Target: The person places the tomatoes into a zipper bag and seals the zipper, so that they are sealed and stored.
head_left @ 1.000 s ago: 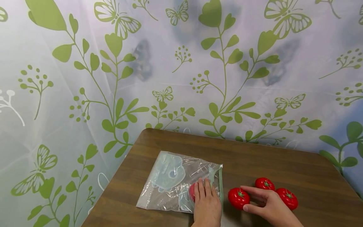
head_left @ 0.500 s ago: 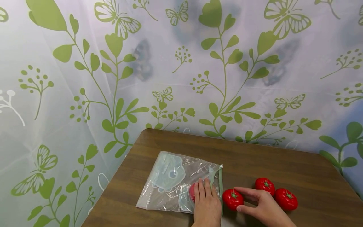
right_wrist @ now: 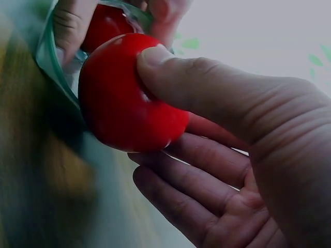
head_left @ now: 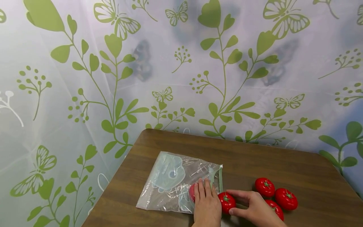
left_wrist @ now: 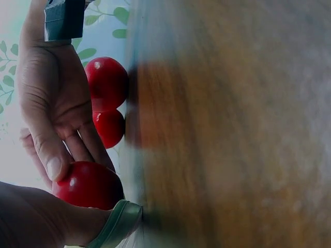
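My left hand (head_left: 207,205) lies over the mouth end of a clear plastic zip bag (head_left: 170,197) with a pale blue cartoon print. Its thumb (right_wrist: 72,23) is inside the green-edged opening, with the fingers on top. Under those fingers a red toy tomato (head_left: 192,192) shows through the plastic. My right hand (head_left: 253,208) holds another red toy tomato (head_left: 226,203) with a green stem, thumb on one side and fingers on the other. That tomato is right at the bag's mouth. In the right wrist view, the bagged tomato (right_wrist: 108,26) appears just beyond the held one.
Three more toy tomatoes stand close together by my right hand: one at the back (head_left: 265,187), one to the right (head_left: 286,199) and one partly behind the hand (head_left: 274,209). A brown wooden table (head_left: 184,140) bears everything. Behind it hangs a leaf-and-butterfly patterned curtain (head_left: 181,78).
My right hand has carried its tomato leftward to the bag's opening. A third loose tomato has come into sight behind it. The left hand and the bag have kept their place.
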### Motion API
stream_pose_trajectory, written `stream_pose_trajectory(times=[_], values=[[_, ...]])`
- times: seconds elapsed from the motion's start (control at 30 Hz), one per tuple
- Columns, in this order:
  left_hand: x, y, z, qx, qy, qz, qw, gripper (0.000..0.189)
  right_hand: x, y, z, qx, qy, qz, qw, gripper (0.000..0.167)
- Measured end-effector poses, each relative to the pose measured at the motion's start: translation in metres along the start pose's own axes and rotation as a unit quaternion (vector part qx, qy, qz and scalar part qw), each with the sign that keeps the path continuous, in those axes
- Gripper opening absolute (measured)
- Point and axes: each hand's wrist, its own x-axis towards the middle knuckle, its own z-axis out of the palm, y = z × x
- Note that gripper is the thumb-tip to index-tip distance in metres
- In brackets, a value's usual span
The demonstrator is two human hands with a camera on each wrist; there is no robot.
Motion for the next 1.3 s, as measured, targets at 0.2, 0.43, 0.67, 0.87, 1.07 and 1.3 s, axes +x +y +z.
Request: stream_pose_trajectory(times=[0.2,0.43,0.67,0.87,1.07,1.3], values=[[0.0,0.0,-0.001,-0.002,-0.003,0.002,1.0,0.065,0.007,0.0,0.007,0.005,0.0,-0.02,0.9998,0.065],[0.0,0.0,0.0,0.011,0.005,0.002,0.9999,0.064,0.011,0.002,0.01,0.019,-0.007,-0.025,0.9995,0.066],[-0.001,0.001,0.001,0.02,0.017,0.001,0.9997,0.063,0.014,0.002,0.012,0.013,-0.001,-0.02,0.9997,0.067],[-0.002,0.001,0.001,0.021,0.023,0.001,0.9995,0.07,0.017,0.0,0.015,0.004,0.002,-0.024,0.9997,0.066],[-0.003,0.001,0.001,0.021,0.027,0.002,0.9994,0.075,0.019,0.001,0.018,0.006,0.005,-0.016,0.9998,0.07],[-0.003,0.001,0.0,0.014,0.027,-0.003,0.9995,0.062,0.023,0.001,0.024,-0.007,0.009,-0.021,0.9997,0.067]])
